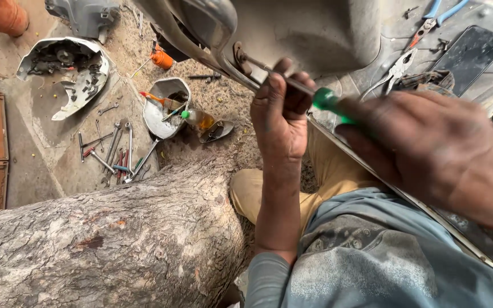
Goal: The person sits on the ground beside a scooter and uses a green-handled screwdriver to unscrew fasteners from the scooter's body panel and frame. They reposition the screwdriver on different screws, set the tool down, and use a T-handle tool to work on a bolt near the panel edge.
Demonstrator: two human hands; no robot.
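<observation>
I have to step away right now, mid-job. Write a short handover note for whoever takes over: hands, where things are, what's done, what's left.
Right hand: closed round the green handle of the screwdriver.
Left hand: fingers pinch and steady the screwdriver's metal shaft near its tip.
The tip sits on a fastener at the edge of the grey vehicle panel overhead.
Spare tools: wrenches on the ground to the left, pliers and blue-handled cutters on the vehicle floor up right.
Done: other body panels already lie removed on the ground.
Left: the fastener still sits in the panel; whether it is loose cannot be told.
</observation>
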